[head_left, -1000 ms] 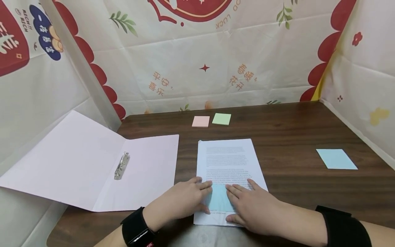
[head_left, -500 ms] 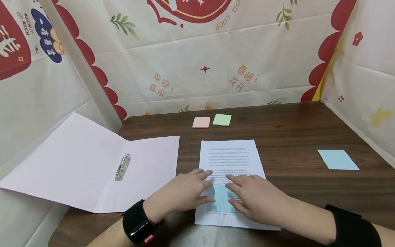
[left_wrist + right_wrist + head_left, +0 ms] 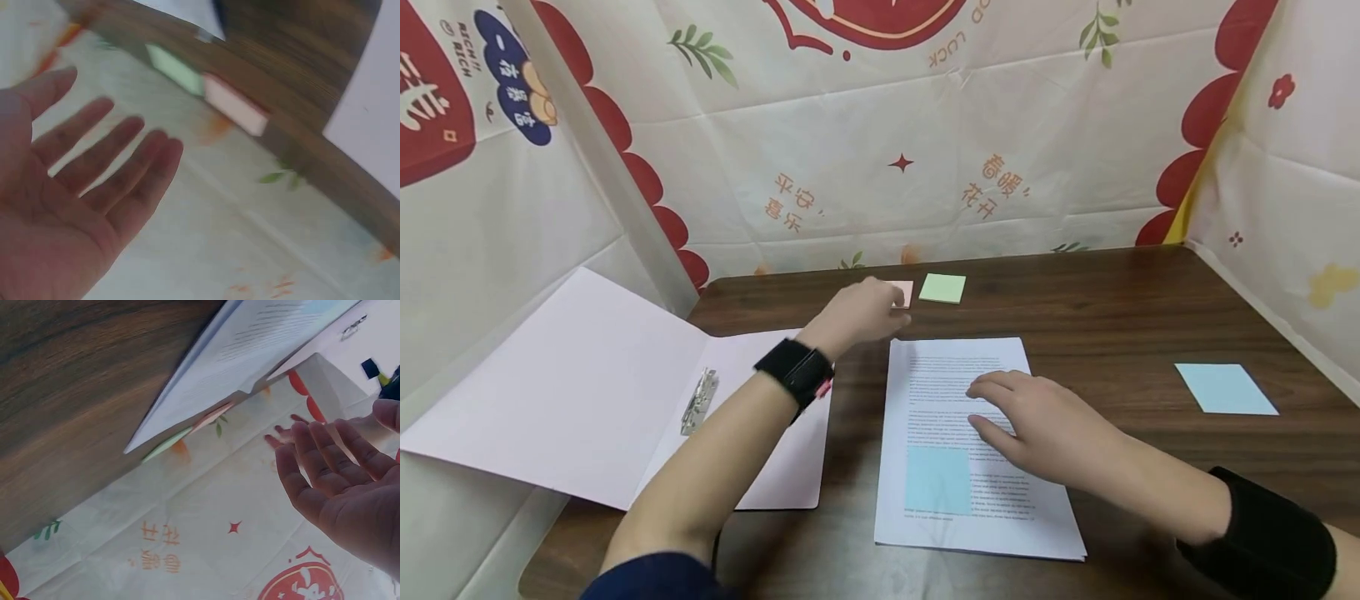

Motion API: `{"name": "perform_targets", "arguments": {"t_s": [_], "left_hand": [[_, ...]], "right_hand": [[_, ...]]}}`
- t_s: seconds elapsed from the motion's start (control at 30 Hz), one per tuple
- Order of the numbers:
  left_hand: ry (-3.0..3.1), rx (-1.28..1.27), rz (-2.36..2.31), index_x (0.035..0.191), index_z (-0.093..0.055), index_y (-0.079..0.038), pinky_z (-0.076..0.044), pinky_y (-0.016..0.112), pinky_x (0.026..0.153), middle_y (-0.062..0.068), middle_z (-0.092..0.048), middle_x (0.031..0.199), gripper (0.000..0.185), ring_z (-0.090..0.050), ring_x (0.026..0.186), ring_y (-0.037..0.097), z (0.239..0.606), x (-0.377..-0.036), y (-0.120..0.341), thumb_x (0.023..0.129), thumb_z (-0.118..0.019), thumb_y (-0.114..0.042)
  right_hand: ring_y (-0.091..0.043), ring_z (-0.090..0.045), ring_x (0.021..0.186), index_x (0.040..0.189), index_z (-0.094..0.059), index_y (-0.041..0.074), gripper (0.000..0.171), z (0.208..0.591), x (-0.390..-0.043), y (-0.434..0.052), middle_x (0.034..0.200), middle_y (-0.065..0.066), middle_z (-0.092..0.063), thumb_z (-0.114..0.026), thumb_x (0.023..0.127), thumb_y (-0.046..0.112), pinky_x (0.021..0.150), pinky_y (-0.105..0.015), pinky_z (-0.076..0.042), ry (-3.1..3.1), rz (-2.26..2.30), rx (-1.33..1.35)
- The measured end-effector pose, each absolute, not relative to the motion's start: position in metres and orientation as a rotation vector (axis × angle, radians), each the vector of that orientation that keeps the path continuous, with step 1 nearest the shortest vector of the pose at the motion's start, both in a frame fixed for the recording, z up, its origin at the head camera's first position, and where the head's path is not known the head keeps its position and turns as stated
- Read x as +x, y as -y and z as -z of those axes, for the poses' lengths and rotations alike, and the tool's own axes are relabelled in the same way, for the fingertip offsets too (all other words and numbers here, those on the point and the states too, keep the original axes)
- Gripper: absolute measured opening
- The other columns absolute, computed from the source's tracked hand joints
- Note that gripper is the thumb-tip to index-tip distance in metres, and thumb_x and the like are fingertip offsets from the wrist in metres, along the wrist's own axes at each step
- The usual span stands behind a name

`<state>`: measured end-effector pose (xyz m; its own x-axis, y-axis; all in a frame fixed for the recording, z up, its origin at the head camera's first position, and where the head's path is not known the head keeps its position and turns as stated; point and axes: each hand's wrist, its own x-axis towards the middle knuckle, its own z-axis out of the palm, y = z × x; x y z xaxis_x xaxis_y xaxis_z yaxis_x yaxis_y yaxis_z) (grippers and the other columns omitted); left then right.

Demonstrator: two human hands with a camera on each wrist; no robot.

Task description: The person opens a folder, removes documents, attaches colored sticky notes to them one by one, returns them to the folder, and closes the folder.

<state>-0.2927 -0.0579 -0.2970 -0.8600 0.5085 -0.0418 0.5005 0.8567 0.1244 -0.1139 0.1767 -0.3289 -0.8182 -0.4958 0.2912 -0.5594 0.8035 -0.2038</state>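
My left hand (image 3: 867,305) reaches to the back of the table, fingers over the near edge of a pink sticky pad (image 3: 904,293). The left wrist view shows its palm (image 3: 94,187) open with straight fingers, apart from the pink pad (image 3: 234,112). My right hand (image 3: 1011,408) lies open over the middle of a printed paper stack (image 3: 958,367); its palm (image 3: 331,475) holds nothing. A light-blue sticky note (image 3: 937,480) sits on the lower part of the page.
A green sticky pad (image 3: 942,288) lies right of the pink one. A blue sticky pad (image 3: 1225,387) is at the right. An open pink folder (image 3: 587,383) with a metal clip (image 3: 697,402) hangs over the table's left edge. Patterned cloth walls surround the table.
Both hands left the light-blue note, which now lies uncovered on the page. The left hand moved forward to the pink pad; the right hand slid up the page.
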Motion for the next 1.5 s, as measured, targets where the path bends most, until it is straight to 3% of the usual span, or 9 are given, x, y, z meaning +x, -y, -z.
{"name": "perform_targets", "arguments": {"t_s": [0.17,0.37,0.47,0.6,0.77,0.97,1.17,1.37,1.5], "left_hand": [[-3.004,0.537,-0.181,0.137,-0.066,-0.006,-0.058,0.048,0.1,0.012,-0.072,0.132,0.047,-0.069,0.12,0.03,0.315,-0.348,0.042,0.108,-0.061,-0.042],[-2.981,0.259,-0.19,0.156,-0.053,-0.014,-0.051,0.057,0.112,0.022,-0.054,0.157,0.061,-0.051,0.144,0.045,0.343,-0.375,0.028,0.109,-0.054,-0.053],[-2.973,0.246,-0.18,0.151,-0.06,-0.012,-0.055,0.055,0.109,0.023,-0.056,0.154,0.057,-0.058,0.138,0.043,0.354,-0.379,0.02,0.108,-0.057,-0.05],[-3.026,0.282,-0.222,0.128,-0.074,-0.007,-0.062,0.05,0.096,0.019,-0.068,0.139,0.041,-0.07,0.121,0.036,0.361,-0.381,0.018,0.107,-0.064,-0.041],[-3.037,0.291,-0.327,0.105,-0.075,-0.006,-0.06,0.047,0.097,0.016,-0.073,0.126,0.026,-0.073,0.113,0.033,0.364,-0.381,0.024,0.103,-0.07,-0.031],[-3.057,0.255,-0.565,0.131,-0.063,-0.003,-0.06,0.046,0.092,0.015,-0.069,0.124,0.048,-0.067,0.112,0.033,0.346,-0.367,0.03,0.098,-0.073,-0.036],[-3.184,0.688,-0.923,0.152,-0.049,-0.009,-0.057,0.04,0.091,0.014,-0.057,0.146,0.07,-0.058,0.118,0.028,0.305,-0.315,0.04,0.09,-0.077,-0.027],[-3.291,1.604,-1.005,0.14,-0.056,-0.001,-0.053,0.037,0.113,0.021,-0.053,0.157,0.063,-0.055,0.141,0.036,0.275,-0.226,0.053,0.084,-0.081,-0.013],[-3.32,2.107,-0.843,0.132,-0.059,0.002,-0.044,0.038,0.124,0.025,-0.058,0.15,0.056,-0.058,0.139,0.039,0.274,-0.175,0.053,0.083,-0.08,-0.015]], "right_hand": [[-0.027,-0.076,0.115,0.121,-0.076,0.011,0.026,0.334,-0.113,-0.182,0.122,-0.004,-0.078,-0.076,0.098,0.024,0.094,-0.049,-0.063,2.81,-0.43,0.805],[-0.027,-0.076,0.114,0.121,-0.076,0.01,0.027,0.337,-0.11,-0.184,0.123,-0.005,-0.077,-0.075,0.099,0.024,0.094,-0.049,-0.063,2.824,-0.41,0.819],[-0.028,-0.076,0.113,0.121,-0.076,0.01,0.027,0.338,-0.108,-0.187,0.123,-0.006,-0.077,-0.076,0.098,0.024,0.093,-0.049,-0.063,2.822,-0.397,0.802],[-0.027,-0.076,0.112,0.12,-0.077,0.01,0.026,0.336,-0.107,-0.189,0.122,-0.005,-0.077,-0.077,0.097,0.024,0.092,-0.049,-0.064,2.822,-0.402,0.784],[-0.026,-0.077,0.111,0.12,-0.077,0.011,0.026,0.335,-0.106,-0.19,0.122,-0.005,-0.077,-0.077,0.098,0.024,0.092,-0.049,-0.064,2.848,-0.424,0.779],[-0.028,-0.075,0.116,0.123,-0.076,0.011,0.029,0.328,-0.108,-0.193,0.125,-0.006,-0.077,-0.076,0.099,0.027,0.095,-0.051,-0.063,2.87,-0.465,0.729],[-0.027,-0.074,0.107,0.132,-0.071,0.009,0.035,0.302,-0.123,-0.199,0.122,-0.01,-0.078,-0.071,0.103,0.028,0.086,-0.046,-0.063,2.853,-0.751,0.59],[-0.015,-0.073,0.101,0.147,-0.06,0.012,0.044,0.271,-0.141,-0.203,0.125,-0.009,-0.076,-0.063,0.109,0.035,0.08,-0.024,-0.06,2.7,-1.227,0.507],[-0.012,-0.075,0.09,0.141,-0.064,0.011,0.036,0.264,-0.138,-0.196,0.112,-0.009,-0.078,-0.062,0.109,0.028,0.078,-0.025,-0.063,2.576,-1.496,0.602]]}}
